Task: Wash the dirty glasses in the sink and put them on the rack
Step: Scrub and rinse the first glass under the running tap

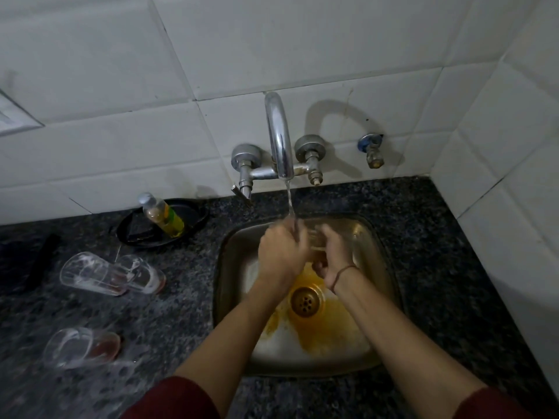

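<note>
Directly under tap stream, glass between both hands' fingers

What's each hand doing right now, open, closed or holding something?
Left hand: against the glass, blurred; grip cannot be told.
Right hand: holds the glass.

Speckled black-and-grey counter, white wall tiles, shiny silver tap. Down in the steel-grey sink an orange-yellow stain spreads round a brassy drain. Clear glasses on the left, bases seemingly reddish through the blur. Yellow-green bottle in a black dish. Maroon sleeves at the bottom edge.
</note>
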